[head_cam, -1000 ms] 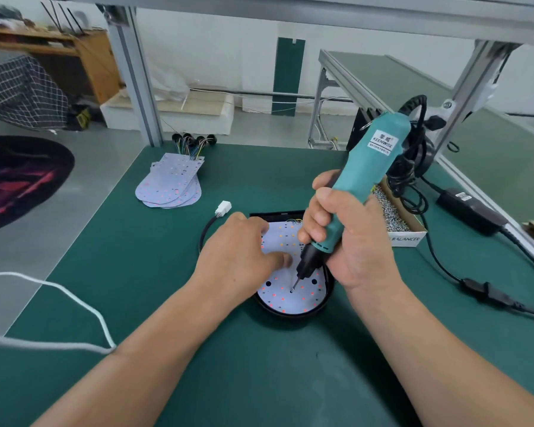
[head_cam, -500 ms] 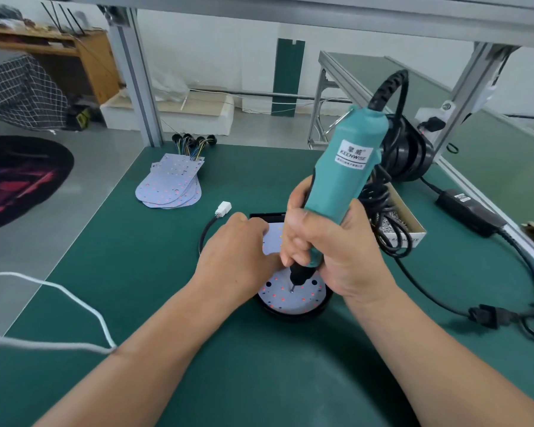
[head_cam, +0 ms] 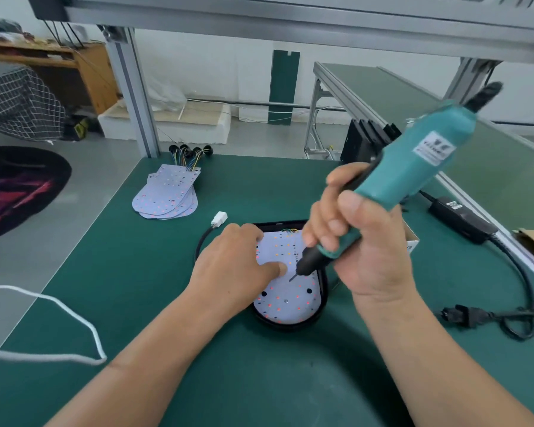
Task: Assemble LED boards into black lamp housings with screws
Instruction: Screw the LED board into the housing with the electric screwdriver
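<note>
Gripping the tilted teal electric screwdriver [head_cam: 404, 177], the right hand [head_cam: 361, 245] angles its bit over the LED board [head_cam: 285, 288] seated in the black housing [head_cam: 322, 291]; the left hand [head_cam: 232, 266] presses the board with its thumb.

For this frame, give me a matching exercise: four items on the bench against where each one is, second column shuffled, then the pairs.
1 teal screwdriver
2 LED board
3 stack of spare boards
4 white connector

a inside the black housing, partly under the left hand
b far-left part of the green mat
c gripped in the right hand
d end of the black cable

Pairs: 1-c, 2-a, 3-b, 4-d
</note>
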